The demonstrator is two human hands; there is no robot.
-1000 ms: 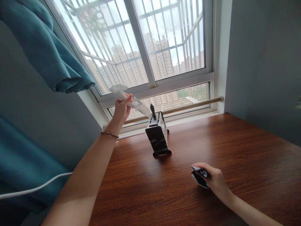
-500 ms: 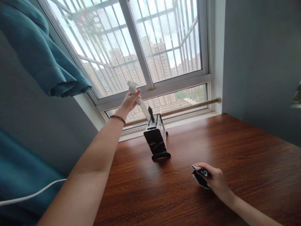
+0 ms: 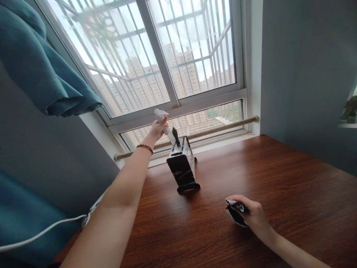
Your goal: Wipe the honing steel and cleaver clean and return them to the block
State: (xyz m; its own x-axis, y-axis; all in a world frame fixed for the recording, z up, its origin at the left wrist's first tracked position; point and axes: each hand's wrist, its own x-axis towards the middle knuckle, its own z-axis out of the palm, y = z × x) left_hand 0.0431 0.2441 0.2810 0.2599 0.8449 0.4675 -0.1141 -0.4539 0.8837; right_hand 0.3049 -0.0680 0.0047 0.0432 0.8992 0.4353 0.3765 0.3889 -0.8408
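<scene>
My left hand is closed around the handle of a knife, with crumpled white wrapping sticking out above my fist. The knife's blade points down into the top of a black knife block, so its lower part is hidden. Beside the blade, a second dark handle stands up from the block. Over the table at the right, my right hand is closed on a black-and-white object whose kind I cannot make out.
The brown wooden table runs up to a barred window. A rail crosses low in front of the glass. A blue curtain hangs at the left, and a white cable runs below it.
My left hand has moved down with the knife, and less of the blade shows above the block. My right hand keeps its grip, nearly in place. The view has shifted slightly.
</scene>
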